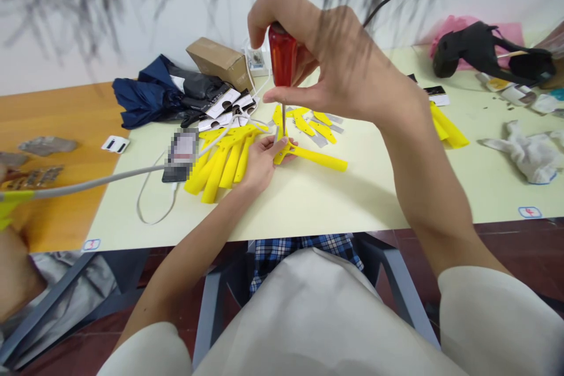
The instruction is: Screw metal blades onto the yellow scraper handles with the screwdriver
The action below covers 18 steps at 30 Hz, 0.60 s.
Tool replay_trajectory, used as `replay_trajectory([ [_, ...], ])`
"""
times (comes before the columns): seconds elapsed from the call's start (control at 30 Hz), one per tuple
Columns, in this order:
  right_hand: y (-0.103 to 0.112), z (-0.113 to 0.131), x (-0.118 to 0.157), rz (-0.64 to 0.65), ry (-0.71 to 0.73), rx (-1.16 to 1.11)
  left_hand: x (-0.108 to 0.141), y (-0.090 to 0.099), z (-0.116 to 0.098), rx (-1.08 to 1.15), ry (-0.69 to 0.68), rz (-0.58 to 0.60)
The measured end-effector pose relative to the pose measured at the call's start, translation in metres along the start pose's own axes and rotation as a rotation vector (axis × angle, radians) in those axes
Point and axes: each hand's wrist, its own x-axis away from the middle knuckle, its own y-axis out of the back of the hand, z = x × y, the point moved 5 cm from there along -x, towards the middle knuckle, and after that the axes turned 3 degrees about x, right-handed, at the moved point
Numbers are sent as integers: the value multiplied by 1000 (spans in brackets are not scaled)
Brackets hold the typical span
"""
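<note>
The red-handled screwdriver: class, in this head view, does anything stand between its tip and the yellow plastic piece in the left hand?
Nothing visible does: the red-handled screwdriver, gripped in the right hand, points its bare shaft down at the yellow plastic piece held by the left hand. Whether the tip touches is unclear.

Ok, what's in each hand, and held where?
The right hand grips a screwdriver by its red handle, shaft pointing down. The left hand's fingers hold a yellow plastic part at its wider end, just below the shaft.
</note>
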Motion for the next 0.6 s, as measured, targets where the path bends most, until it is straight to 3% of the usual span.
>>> replay_trajectory([
  [0.17,-6,5,6,50,109,10,-1,1,0,2,-13,21],
  [0.4,-13,-8,-4,-18,-6,-56,-1,1,0,3,-4,10],
  [0.53,-13,-6,-2,-47,24,-17,-1,0,0,12,2,11],
  [0.6,-15,-2,2,14,67,-70,-1,0,-1,23,1,22],
])
